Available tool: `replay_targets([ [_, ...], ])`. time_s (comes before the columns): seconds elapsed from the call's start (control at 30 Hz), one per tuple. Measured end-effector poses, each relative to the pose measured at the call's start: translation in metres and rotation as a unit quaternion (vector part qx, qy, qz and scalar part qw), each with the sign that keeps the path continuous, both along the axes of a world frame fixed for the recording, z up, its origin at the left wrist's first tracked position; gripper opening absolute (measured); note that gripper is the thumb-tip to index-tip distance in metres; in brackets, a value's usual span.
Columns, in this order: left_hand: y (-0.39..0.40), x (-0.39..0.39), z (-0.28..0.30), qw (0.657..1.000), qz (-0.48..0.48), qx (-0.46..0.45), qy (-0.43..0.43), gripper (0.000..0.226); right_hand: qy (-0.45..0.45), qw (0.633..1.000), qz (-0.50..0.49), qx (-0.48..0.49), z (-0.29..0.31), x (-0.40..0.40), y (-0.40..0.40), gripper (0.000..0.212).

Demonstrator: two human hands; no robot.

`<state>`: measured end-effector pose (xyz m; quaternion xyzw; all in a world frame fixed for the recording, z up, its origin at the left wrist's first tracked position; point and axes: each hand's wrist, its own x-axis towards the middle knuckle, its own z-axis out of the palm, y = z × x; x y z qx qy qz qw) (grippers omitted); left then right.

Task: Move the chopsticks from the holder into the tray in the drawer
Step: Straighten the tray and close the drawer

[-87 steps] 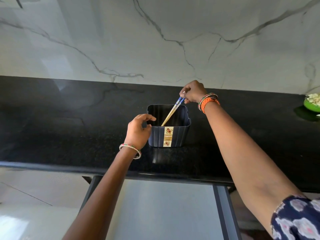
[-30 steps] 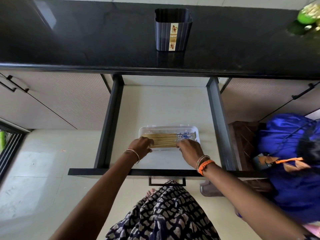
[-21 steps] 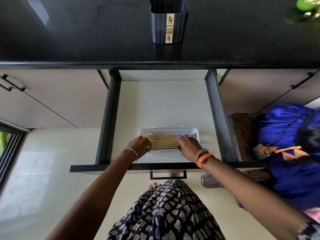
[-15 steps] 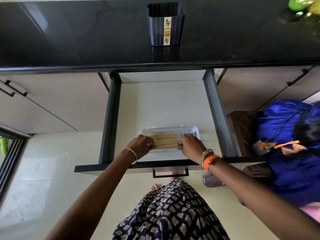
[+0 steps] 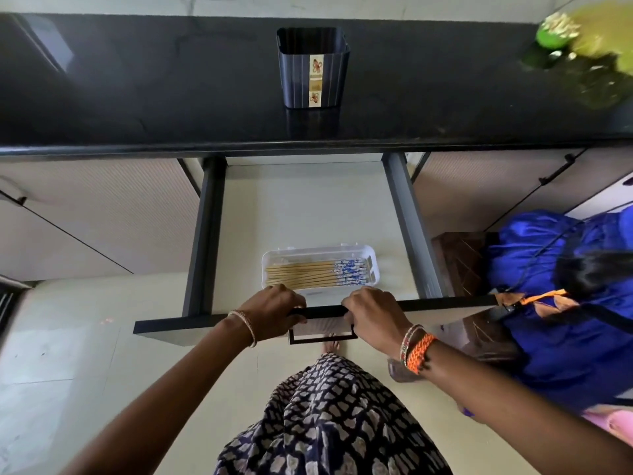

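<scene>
Several wooden chopsticks with blue-patterned ends lie side by side in the white tray near the front of the open drawer. The dark ribbed holder stands on the black counter, and no chopsticks show above its rim. My left hand and my right hand both rest on the drawer's front edge, fingers curled over it, either side of the black handle. Neither hand touches the tray.
The black counter overhangs the drawer's back. A green bowl sits at the far right of the counter. A person in blue crouches to the right beside a brown wooden box. Closed cabinet fronts flank the drawer.
Both hands have left the tray and the chopsticks and come back onto the drawer's front edge. The chopsticks stay in the tray.
</scene>
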<state>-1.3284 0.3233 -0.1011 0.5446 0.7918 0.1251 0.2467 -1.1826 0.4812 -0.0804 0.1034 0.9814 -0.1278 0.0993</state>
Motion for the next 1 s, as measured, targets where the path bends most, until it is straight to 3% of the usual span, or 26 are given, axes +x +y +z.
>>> replay_targets([
  [0.53, 0.112, -0.153, 0.003, 0.987, 0.150, 0.036, 0.046, 0.017, 0.044, 0.997, 0.018, 0.067, -0.005, -0.179, 0.107, 0.016],
  [0.6, 0.123, -0.169, 0.003, 0.980, 0.176, 0.056, 0.068, 0.019, 0.090, 0.988, 0.033, 0.119, -0.009, -0.195, 0.121, 0.032],
  [0.77, 0.148, -0.181, 0.002, 0.960, 0.201, 0.119, 0.154, 0.032, 0.133, 0.971, -0.016, 0.197, -0.007, -0.240, 0.154, 0.098],
  [0.87, 0.160, -0.183, 0.004, 0.960, 0.200, 0.124, 0.149, 0.037, 0.113, 0.965, -0.032, 0.236, 0.002, -0.266, 0.171, 0.113],
  [1.0, 0.164, -0.189, 0.005, 0.957, 0.217, 0.125, 0.146, 0.035, 0.082, 0.963, -0.021, 0.257, 0.006, -0.281, 0.179, 0.116],
])
